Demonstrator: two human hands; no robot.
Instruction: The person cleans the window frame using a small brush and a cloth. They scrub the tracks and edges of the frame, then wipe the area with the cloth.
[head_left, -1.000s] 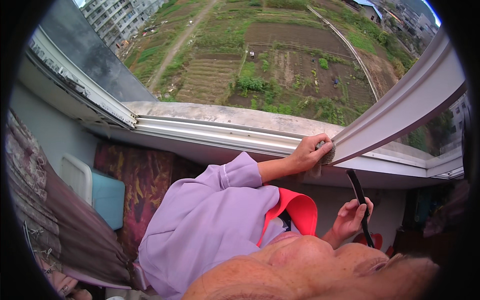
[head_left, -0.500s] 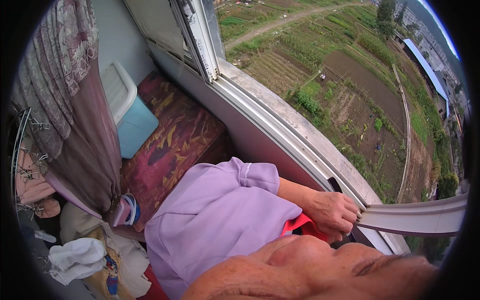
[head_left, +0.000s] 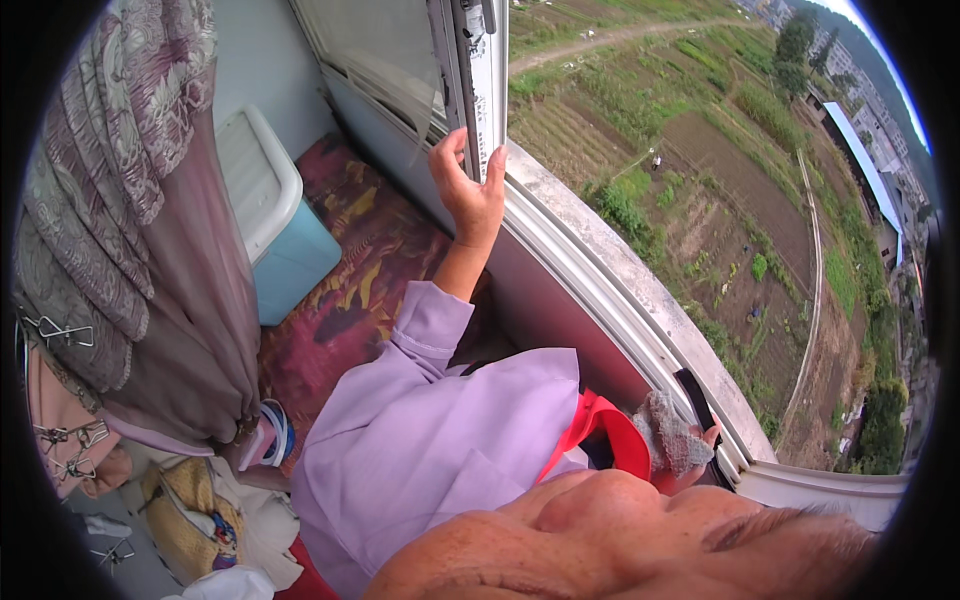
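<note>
The left hand [head_left: 470, 190] is raised to the edge of the white window frame [head_left: 478, 70], fingers spread and loosely curled against it, seemingly to steady or shift the sash; nothing is clamped in it. Low at the sill [head_left: 640, 300], the right hand [head_left: 695, 450] is mostly hidden, closed around a grey rag [head_left: 668, 435] with a dark handle [head_left: 697, 392] beside it, likely kept ready for wiping. A light blue bin [head_left: 285, 245] sits below on the patterned floor.
</note>
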